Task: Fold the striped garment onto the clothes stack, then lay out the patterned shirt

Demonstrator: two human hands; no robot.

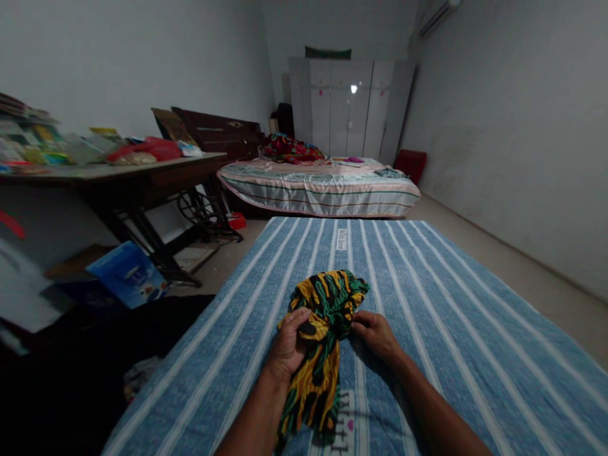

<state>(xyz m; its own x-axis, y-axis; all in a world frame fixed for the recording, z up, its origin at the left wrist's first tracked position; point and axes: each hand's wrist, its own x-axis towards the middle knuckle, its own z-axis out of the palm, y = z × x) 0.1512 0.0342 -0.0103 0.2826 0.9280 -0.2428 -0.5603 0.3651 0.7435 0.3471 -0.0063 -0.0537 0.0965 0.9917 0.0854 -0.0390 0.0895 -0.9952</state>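
A yellow, green and black cloth (pixel 316 373) is on a blue sheet (pixel 427 316) with white stripes, right in front of the person. It is scrunched tight in the middle, puffy at the far end, and its near end runs back toward the person. The left hand (pixel 291 342) is closed around the left side of the bunched part, with the thumb on top. The right hand (pixel 375 332) has its fingers curled and its tips pinched on the right edge, near the tight middle. Past the sheet is a bed (pixel 327 196) with a red blanket (pixel 292 150) on it. On the left, a bench (pixel 164 172) has a red bag (pixel 154 148) on top. A blue box (pixel 129 273) is below it.
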